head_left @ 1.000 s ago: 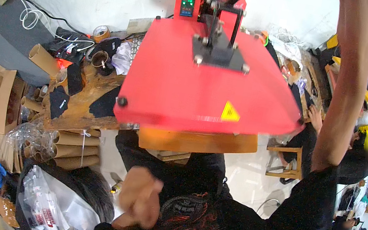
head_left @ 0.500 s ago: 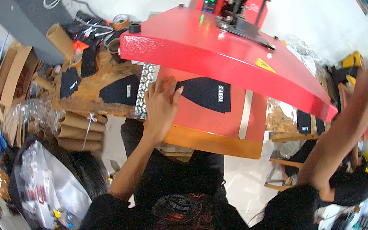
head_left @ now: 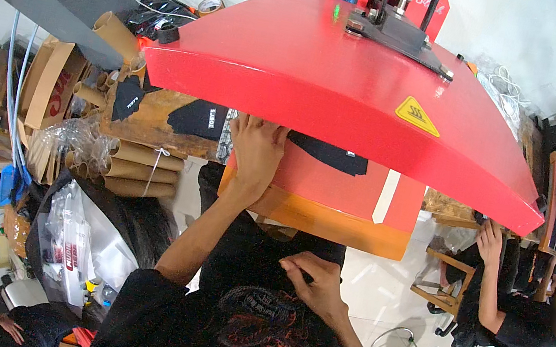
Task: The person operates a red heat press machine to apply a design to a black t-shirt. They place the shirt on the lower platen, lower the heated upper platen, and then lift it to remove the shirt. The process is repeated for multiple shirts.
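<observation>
Two bare hands are both low now: the right hand (head_left: 318, 283) has dropped from up by the press arm, where it was half a second ago, to just in front of the torso; its fingers are curled toward the thumb, can't tell if the tips meet or pinch anything. Left hand (head_left: 256, 158) was down at the same spot half a second ago and is still there, over the left side of the lower pad (head_left: 320, 185), fingers forward and near together, tips at the front edge of the red upper plate (head_left: 263, 45) or under it; can't tell if they pinch. Black fabric piece (head_left: 323, 152) lies on the pad just right of that hand; less of it shows than half a second ago, with the plate's edge cutting across its far part. One second ago the plate hid the piece completely. Edges: bare pad surface runs from the fabric to the pad's front edge, and a pale strip (head_left: 386, 196) lies near the right edge. Plate overhangs the pad past both side edges in this view; height of the gap can't be read. Right hand has open space between torso and pad front edge. Left of the pad, two more black pieces (head_left: 200, 119) lie on the table (head_left: 147, 135), bare wood between them and its front edge.
</observation>
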Demonstrator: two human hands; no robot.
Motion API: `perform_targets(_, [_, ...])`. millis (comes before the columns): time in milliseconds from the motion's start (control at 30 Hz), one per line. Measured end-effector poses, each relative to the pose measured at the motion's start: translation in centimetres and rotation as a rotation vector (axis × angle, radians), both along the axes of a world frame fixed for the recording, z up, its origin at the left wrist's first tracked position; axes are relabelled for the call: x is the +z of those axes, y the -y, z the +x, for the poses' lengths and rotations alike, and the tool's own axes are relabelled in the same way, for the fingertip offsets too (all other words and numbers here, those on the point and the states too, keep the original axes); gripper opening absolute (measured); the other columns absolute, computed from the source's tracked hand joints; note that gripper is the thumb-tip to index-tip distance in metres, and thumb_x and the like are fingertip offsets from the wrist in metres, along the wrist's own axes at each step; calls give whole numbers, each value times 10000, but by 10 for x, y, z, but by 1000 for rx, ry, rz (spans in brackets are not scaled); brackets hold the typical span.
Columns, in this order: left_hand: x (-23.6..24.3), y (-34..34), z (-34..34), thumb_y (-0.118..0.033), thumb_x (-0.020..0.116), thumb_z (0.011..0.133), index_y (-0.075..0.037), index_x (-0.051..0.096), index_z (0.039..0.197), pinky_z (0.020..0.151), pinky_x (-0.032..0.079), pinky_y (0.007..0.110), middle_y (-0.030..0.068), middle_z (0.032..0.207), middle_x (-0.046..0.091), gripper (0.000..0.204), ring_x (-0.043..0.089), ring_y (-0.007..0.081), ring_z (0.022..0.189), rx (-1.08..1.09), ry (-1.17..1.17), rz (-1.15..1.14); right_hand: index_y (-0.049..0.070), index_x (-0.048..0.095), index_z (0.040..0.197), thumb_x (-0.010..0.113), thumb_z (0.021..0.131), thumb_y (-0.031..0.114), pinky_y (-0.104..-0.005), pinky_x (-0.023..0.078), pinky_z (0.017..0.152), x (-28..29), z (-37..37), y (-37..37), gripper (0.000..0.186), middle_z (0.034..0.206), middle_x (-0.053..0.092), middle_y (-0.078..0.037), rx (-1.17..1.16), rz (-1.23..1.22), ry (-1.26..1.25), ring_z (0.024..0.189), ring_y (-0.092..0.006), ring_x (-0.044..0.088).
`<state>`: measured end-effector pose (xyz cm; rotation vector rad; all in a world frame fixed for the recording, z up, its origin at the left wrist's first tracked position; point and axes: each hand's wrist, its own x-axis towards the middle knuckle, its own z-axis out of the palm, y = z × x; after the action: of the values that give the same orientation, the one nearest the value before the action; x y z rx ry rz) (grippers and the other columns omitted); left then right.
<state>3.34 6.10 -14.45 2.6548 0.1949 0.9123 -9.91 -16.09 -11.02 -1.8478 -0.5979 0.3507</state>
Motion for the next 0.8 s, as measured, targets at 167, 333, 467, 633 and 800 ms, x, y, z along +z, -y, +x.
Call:
perform_targets(167, [2, 1, 2, -118, 712, 854, -37, 698, 1070, 945, 385, 496, 132, 1069, 666, 231, 554, 360, 1108, -52, -43, -53, -5, 716, 896, 727, 904, 95, -333, 551, 598, -7, 12, -5, 101, 836, 712, -138, 61, -30, 109, 685, -259, 690])
perform_targets(333, [0, -9, 7, -92, 661, 879, 7, 652, 1094, 939, 392, 530, 199, 1041, 666, 237, 566, 418, 1063, -176, -40, -86, 2, 713, 892, 724, 910, 117, -330, 550, 591, -8, 19, -8, 117, 829, 705, -132, 101, -115, 151, 666, -258, 682])
perform_targets(467, [3, -15, 9, -88, 658, 881, 25, 638, 1075, 897, 417, 542, 242, 1013, 647, 225, 573, 454, 1018, -300, -75, -228, 3, 711, 897, 733, 902, 110, -338, 540, 579, -14, 16, -16, 109, 821, 702, -132, 98, -78, 144, 659, -261, 676])
perform_targets(633, [10, -14, 13, -85, 673, 873, 25, 643, 1050, 886, 427, 538, 228, 999, 649, 210, 582, 442, 1008, -293, -184, -470, 2, 708, 902, 748, 888, 96, -340, 532, 560, -19, 9, -28, 104, 825, 702, -136, 73, -10, 121, 646, -266, 669])
perform_targets(800, [11, -17, 14, -94, 694, 856, 9, 657, 1068, 926, 431, 528, 204, 1040, 666, 238, 589, 417, 1056, -294, -128, -356, -2, 708, 913, 752, 884, 96, -334, 547, 571, -18, 9, -30, 111, 841, 711, -138, 114, -72, 94, 656, -272, 680])
